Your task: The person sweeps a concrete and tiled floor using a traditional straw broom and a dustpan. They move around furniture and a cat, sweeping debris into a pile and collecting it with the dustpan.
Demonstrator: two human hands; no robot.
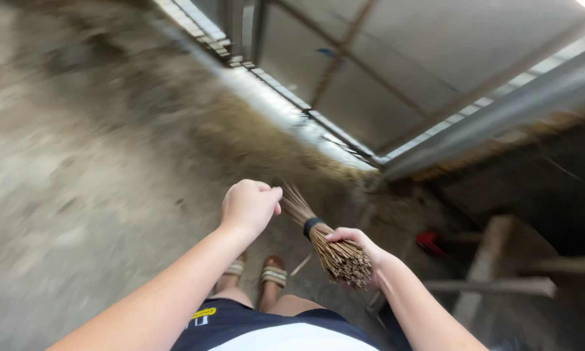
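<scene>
Nearest the lens, a dark blue and white garment (266, 328) fills the bottom edge, with two bare forearms reaching forward over it. Below them, two feet in tan strapped sandals (274, 273) stand on the rough grey concrete floor (78, 162).

One broom of thin brown sticks, a bundle bound with a single dark band (312, 226), sits in the right hand (364, 250). Its fingers are wrapped around the cut butt end of the stick broom (331, 250), closed on it just behind the band, while the loose tips fan out towards the left hand (250, 207). That left hand is curled into a loose fist, thumb and forefinger pinched together right beside the fanned tips; whether it actually pinches a stick I cannot tell, as the view is blurred.

Judging by its look, the bundle is light and dry. Each stick is probably stiff but springy and could snap if bent sharply, and single sticks could slide out of the binding. The firmest hold seems to be at or just behind the band, where the sticks are packed tight.

Counted: one broom, one band, two hands, two sandals. A small red object (430, 242) lies on the floor to the right, near a weathered wooden frame (494, 273), and a grey metal gate (435, 71) stands ahead.
</scene>
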